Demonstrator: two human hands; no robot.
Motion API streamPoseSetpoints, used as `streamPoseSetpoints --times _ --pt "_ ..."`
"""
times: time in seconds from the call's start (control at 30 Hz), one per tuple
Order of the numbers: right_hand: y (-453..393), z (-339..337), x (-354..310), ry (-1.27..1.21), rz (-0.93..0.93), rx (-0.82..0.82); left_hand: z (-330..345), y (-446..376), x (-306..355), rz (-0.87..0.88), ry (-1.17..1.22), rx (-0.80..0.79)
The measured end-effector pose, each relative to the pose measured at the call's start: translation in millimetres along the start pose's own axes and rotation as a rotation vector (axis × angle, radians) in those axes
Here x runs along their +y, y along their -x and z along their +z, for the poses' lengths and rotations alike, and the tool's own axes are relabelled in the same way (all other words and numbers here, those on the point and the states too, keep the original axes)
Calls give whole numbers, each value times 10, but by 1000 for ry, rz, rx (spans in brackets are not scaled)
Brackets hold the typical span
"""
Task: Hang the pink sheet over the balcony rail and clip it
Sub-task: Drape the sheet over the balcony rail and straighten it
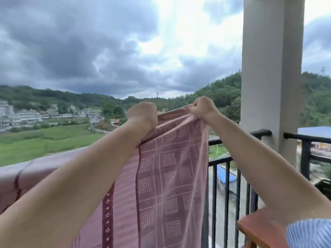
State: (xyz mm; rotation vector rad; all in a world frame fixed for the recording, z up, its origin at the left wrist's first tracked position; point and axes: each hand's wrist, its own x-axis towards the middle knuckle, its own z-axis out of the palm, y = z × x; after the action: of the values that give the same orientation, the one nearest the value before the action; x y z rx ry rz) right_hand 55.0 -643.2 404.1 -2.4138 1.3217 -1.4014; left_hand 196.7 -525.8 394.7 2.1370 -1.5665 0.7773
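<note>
While both arms reach forward at chest height, the pink sheet point(161, 176) hangs between them in front of the balcony rail point(258, 134). At the far left, part of the sheet already lies draped over the rail's top, covering it from the left edge of the view toward the middle, with a dark red band crossing the fold. Next comes the left hand point(143, 115), fisted tight on the sheet's upper edge, its back toward the camera. From that grip the fabric falls in a long panel with a checked pattern of dotted squares and dark red stripes with small flowers. The right hand point(204, 109) is just beside the left, also clenched, bunching the top corner of the sheet so folds radiate down from it. Right of the cloth, the bare black rail and its upright bars run to a pale square pillar point(272, 68). At the lower right corner sit a reddish wooden surface point(259, 230) and a blue striped sleeve point(311, 233).
</note>
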Motion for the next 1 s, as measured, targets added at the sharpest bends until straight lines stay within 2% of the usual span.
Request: streamPoseSetpoints --times 0.13,0.2,0.3,0.33,0.4,0.47,0.6,0.7,0.77,0.83,0.9,1.0 --pt "-410 258 153 57 33 -113 47 -133 17 -89 1 -7" --pt "-472 386 202 40 61 -210 1 -76 37 -31 79 -30" --pt "-327 430 315 17 130 -495 -53 226 154 124 187 -191" --pt "-233 392 376 -30 130 -512 -45 333 199 175 189 -234" --pt "11 241 517 -146 92 -407 7 474 244 258 119 -243" --pt "346 69 688 -261 118 -315 59 553 245 287 14 -164" --pt "1065 -36 859 -505 190 -457 83 575 256 307 68 52" --pt "1216 0 821 -591 173 -289 113 582 343 297 12 76" --pt "1103 -70 752 -544 187 -147 117 533 367 254 -69 92" --pt "860 -132 685 -538 202 -82 102 425 324 176 -116 91" --pt "600 -101 613 -542 195 -59 77 322 280 83 -138 31" --pt "383 119 593 -322 194 -152 68 281 320 -10 -187 -102"
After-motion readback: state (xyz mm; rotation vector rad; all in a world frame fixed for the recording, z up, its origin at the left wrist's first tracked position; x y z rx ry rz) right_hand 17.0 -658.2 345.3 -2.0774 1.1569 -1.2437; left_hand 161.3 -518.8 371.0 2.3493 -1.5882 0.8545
